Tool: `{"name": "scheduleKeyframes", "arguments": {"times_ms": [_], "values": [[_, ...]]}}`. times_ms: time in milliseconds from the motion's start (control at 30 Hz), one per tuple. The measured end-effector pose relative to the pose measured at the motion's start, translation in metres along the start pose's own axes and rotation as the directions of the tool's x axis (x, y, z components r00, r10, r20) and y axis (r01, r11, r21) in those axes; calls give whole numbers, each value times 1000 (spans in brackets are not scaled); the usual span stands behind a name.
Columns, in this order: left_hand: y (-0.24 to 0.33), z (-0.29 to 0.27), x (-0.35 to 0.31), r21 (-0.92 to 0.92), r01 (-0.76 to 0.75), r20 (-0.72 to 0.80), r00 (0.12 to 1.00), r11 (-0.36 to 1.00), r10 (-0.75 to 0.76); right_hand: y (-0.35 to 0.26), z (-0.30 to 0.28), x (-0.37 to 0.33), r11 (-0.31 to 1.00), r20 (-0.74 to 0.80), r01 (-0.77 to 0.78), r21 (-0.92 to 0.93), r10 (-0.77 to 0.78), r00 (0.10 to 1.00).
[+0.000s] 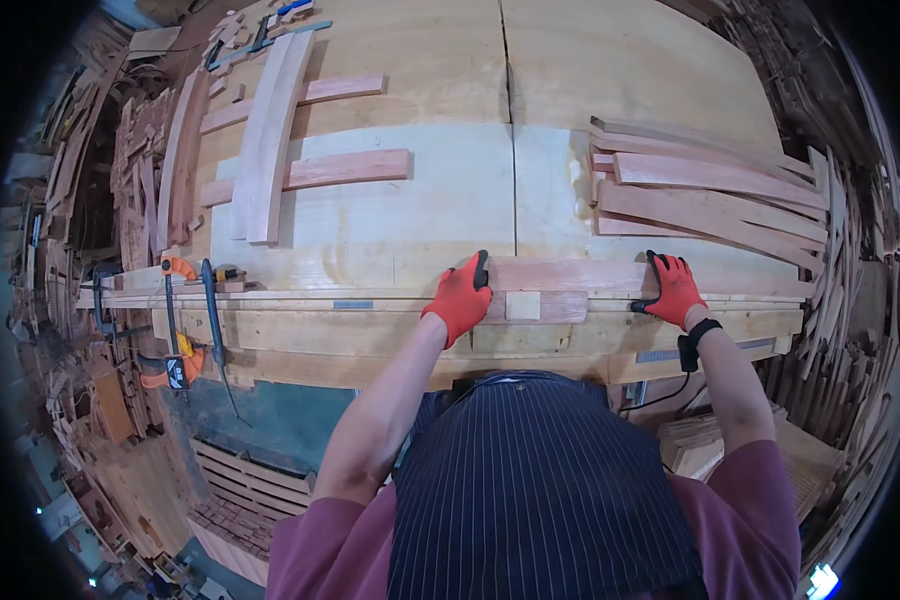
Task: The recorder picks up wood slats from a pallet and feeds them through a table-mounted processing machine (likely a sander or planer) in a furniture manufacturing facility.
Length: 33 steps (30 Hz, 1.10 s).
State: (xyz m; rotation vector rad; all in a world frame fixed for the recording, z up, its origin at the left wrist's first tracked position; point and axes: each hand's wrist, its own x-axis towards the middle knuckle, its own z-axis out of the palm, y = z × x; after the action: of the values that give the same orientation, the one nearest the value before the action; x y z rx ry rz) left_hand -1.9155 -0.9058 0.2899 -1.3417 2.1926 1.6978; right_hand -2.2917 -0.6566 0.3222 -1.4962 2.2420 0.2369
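A pinkish wooden board point(570, 273) lies lengthwise along the near edge of the workbench. My left hand point(460, 302), in a red glove with black fingertips, is closed on its left end. Further right, my right hand point(676, 288), gloved the same way, grips the board with thumb and fingers apart across its width. Whether the board runs on past the right hand, I cannot tell. Just on the near side, between my hands, lies a shorter wooden piece point(568, 307) with a pale square block point(523, 305) on it.
Orange-and-black clamps point(178, 268) and a blue bar clamp point(210, 300) sit at the bench's left edge. Crossed planks point(270, 140) lie at the far left; a pile of wooden strips point(710, 190) lies at the right. A metal ruler point(660, 355) runs along the near edge.
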Motion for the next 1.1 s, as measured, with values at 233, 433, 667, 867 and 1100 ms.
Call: {"name": "scheduleKeyframes", "arguments": {"times_ms": [233,433,667,867,1100], "values": [[-7,-14,-15,-143,-84,37,995,986,90,-11,3,-4,1000,-68,-27,-9,26,997],[-8,-39,-75,-482,-140,-274,962,865,4,-12,4,-9,1000,-145,14,-22,-17,989],[-56,-56,-184,-578,-256,-571,805,775,-161,-5,13,-21,999,-213,52,-8,-52,976],[-91,-21,-265,-570,-217,-638,725,793,-260,-2,22,-30,999,-245,35,-6,-35,969],[-114,27,-338,-512,-162,-629,740,844,-240,-4,30,-41,1000,-241,-13,10,15,970]]}}
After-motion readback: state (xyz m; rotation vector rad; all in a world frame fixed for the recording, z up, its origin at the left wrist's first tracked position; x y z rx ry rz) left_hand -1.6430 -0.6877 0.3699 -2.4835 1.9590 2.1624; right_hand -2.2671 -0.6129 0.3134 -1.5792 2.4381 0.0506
